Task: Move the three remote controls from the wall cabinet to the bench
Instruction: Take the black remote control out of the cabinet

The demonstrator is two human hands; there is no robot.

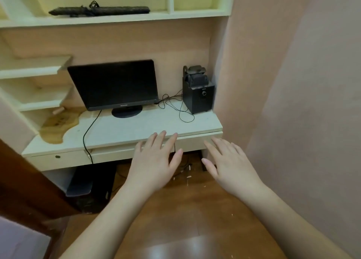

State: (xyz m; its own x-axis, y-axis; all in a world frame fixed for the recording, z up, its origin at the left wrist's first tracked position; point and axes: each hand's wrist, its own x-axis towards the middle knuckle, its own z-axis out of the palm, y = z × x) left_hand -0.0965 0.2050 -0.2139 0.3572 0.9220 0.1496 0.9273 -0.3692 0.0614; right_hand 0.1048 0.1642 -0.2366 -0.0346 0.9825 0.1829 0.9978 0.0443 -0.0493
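Bare desk front [136,127]; monitor [113,84], speaker [198,96], cables [175,106] behind.

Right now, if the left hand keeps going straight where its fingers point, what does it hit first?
Likely the desk's front edge: the left hand is flat, fingertips about at that edge. Beyond lies bare desktop, then the monitor. Depth is unclear.

You're facing the wall cabinet [109,19]: cream, open-fronted, split into compartments by an upright divider, mounted high on the wall.
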